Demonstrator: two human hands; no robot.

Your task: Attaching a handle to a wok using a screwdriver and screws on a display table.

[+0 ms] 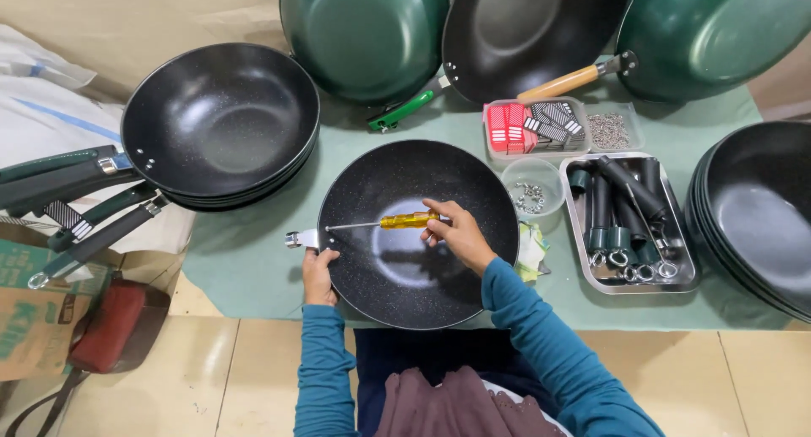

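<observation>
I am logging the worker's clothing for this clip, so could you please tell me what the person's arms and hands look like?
Both arms wear long, close-fitting teal-blue sleeves that reach the wrists, plain and slightly creased at the elbows. The left hand and right hand are bare: no gloves. No rings, watch or bracelets show, and no markings appear on the sleeves.
</observation>
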